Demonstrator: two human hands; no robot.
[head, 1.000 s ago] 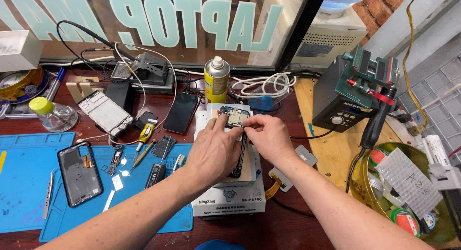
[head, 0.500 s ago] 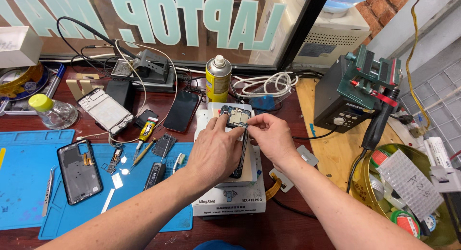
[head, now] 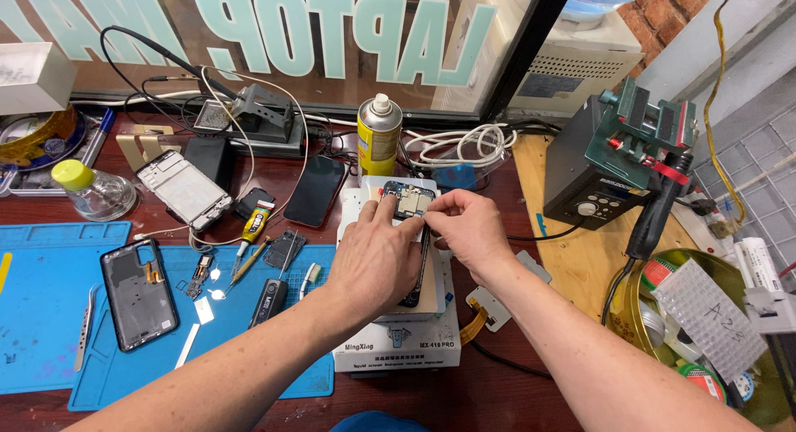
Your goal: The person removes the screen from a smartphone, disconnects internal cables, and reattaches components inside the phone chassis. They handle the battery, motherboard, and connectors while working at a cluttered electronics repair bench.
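An opened phone (head: 408, 201) with its circuit board showing lies on top of a white box-shaped heating machine (head: 398, 349) in the middle of the bench. My left hand (head: 373, 262) rests flat over the phone's body, its fingers reaching the upper end. My right hand (head: 468, 229) pinches at the phone's top right edge, thumb and forefinger together on a small part I cannot make out. Most of the phone is hidden under both hands.
A blue mat (head: 58, 316) holds a black phone back cover (head: 138, 293), tweezers (head: 84, 339) and small parts. A yellow spray can (head: 379, 135), a dark phone (head: 315, 191), a white-framed screen (head: 184, 189), a glue tube (head: 254, 222) and a soldering station (head: 609, 154) stand around.
Both hands stay on the phone atop the white machine. The fingertips have shifted slightly at the phone's upper end; nothing else has moved.
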